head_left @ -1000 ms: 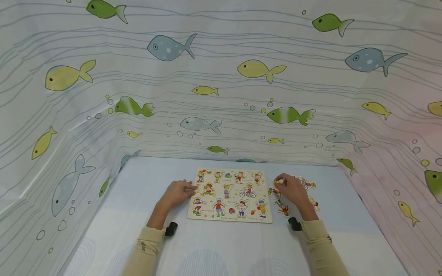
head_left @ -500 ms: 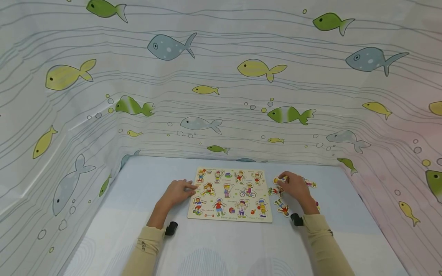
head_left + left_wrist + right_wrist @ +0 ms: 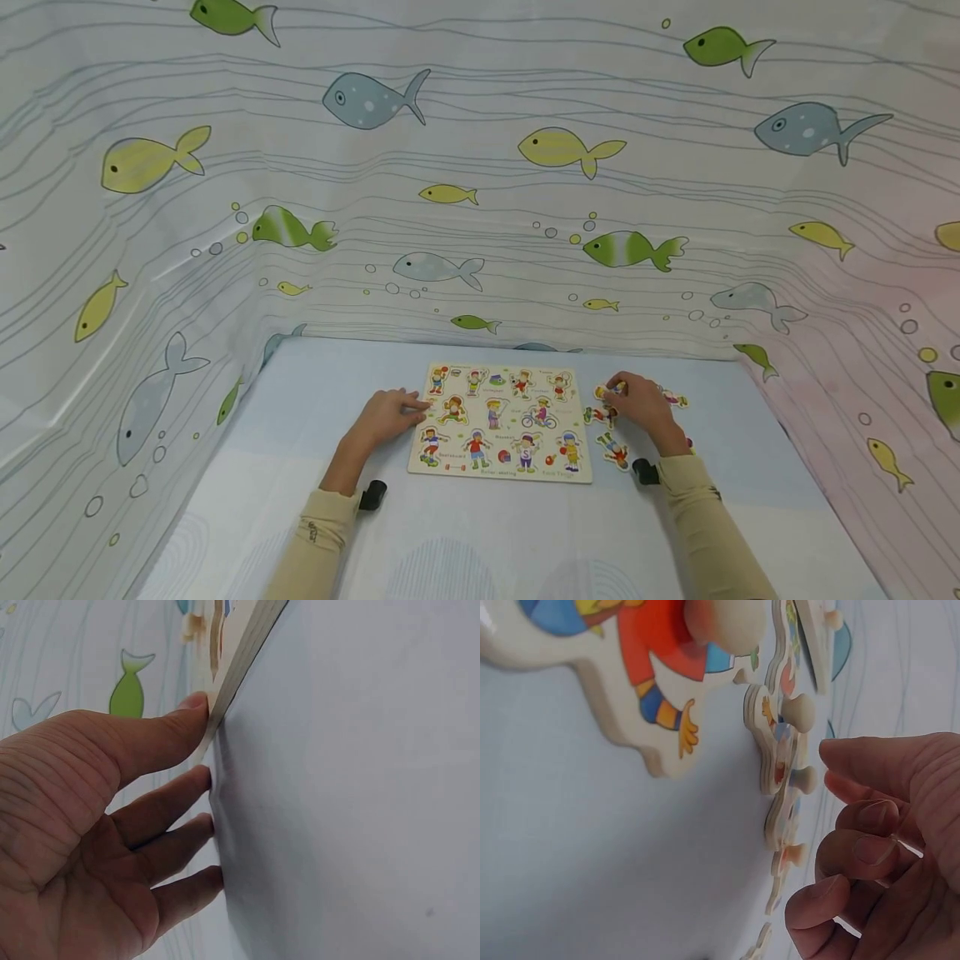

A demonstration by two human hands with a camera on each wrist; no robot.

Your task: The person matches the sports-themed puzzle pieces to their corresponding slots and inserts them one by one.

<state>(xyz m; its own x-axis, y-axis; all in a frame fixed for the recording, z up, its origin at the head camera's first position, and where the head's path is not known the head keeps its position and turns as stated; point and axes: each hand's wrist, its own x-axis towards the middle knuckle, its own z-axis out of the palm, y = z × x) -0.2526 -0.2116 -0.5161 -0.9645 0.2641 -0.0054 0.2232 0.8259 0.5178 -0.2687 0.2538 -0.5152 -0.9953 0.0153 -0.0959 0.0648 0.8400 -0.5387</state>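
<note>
The left hand (image 3: pixel 386 418), fingers spread, touches the board (image 3: pixel 474 418); the right hand (image 3: pixel 641 406), empty and half-curled, is near pieces (image 3: pixel 615 452).

Left fingers (image 3: pixel 166 801) nearly straight and slightly apart, right fingers (image 3: pixel 851 853) half curled.

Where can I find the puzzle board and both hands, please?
Puzzle board (image 3: pixel 476 417), head view: bare middle part.
Left hand (image 3: pixel 97 851), left wrist view: palm.
Right hand (image 3: pixel 641 404), head view: back of hand.
</note>
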